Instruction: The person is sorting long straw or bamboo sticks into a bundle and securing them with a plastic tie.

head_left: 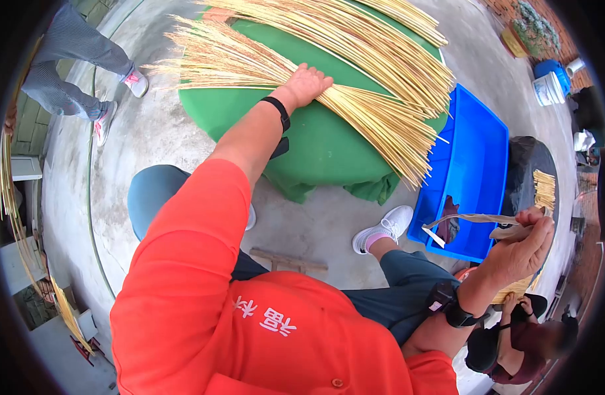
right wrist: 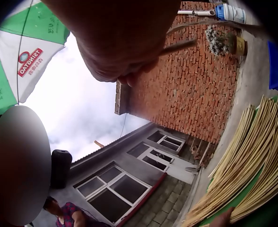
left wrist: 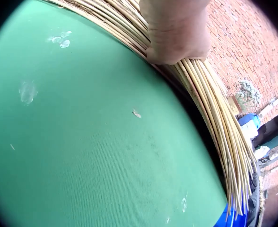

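In the head view my left hand [head_left: 305, 85] grips a bundle of straw-yellow broomcorn stalks [head_left: 375, 125] at its narrow middle. The feathery seed heads [head_left: 223, 56] fan out to the left, and the cut ends spread to the right over the table edge. The left wrist view shows the same hand [left wrist: 177, 35] wrapped round the stalks [left wrist: 214, 109]. My right hand [head_left: 516, 257], raised at the right, pinches a long beige strip [head_left: 477, 218] that hangs in a bend over the blue tub. The right wrist view has this hand [right wrist: 125, 42] dark, with part of the strip [right wrist: 179, 47] beyond it.
More stalks [head_left: 381, 49] lie across the green-covered table [head_left: 302, 148]. A blue tub [head_left: 480, 158] stands at its right, with a dark cloth [head_left: 450, 220] at its side. One person [head_left: 78, 66] stands at the left; another [head_left: 523, 342] is at the lower right.
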A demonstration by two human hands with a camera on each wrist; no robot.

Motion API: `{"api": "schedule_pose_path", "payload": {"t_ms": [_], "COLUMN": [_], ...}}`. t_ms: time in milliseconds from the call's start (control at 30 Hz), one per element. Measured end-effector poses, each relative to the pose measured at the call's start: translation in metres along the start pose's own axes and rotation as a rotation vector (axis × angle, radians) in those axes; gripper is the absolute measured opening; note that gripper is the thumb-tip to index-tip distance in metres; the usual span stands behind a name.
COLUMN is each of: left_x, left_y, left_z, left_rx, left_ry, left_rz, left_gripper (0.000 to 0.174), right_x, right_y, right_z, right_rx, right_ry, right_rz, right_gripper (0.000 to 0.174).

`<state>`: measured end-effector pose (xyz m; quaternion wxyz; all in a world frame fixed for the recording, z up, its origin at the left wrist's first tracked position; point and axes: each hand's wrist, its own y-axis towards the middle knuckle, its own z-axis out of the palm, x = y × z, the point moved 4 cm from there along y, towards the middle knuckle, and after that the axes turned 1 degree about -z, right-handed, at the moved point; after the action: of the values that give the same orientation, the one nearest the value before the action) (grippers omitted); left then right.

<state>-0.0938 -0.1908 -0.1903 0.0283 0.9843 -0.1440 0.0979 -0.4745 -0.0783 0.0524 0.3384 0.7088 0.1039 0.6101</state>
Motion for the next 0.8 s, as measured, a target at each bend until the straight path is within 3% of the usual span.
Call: {"api": "schedule_pose_path", "payload": {"t_ms": [200, 433, 633, 800], "left_x": [0.024, 0.007, -0.016, -0.03], "left_y": [0.001, -0.02, -0.042, -0.053], "left_z": [0.009, 0.015, 0.019, 0.014], "left_rx": [-0.068, -0.2, -0.09, -0.01], "left_ry": [-0.021, 0.044, 0.008, 0.008], "left_rz": [-0.152, -0.283, -0.414, -0.449], "left_gripper": [0.023, 0.039, 0.055, 0.059], "right_x": [0.001, 0.002, 0.004, 0.009], "right_y": [-0.004, -0.007, -0.006, -0.01], "right_z": [0.01, 0.011, 0.013, 0.015], "right_rx": [0.014, 0.073, 0.102, 0.104], "right_ry": [-0.092, -0.128, -0.139, -0.132], "right_rz": [-0.009, -0.014, -0.024, 0.037], "right_gripper": [0.026, 0.025, 0.026, 0.023]}}
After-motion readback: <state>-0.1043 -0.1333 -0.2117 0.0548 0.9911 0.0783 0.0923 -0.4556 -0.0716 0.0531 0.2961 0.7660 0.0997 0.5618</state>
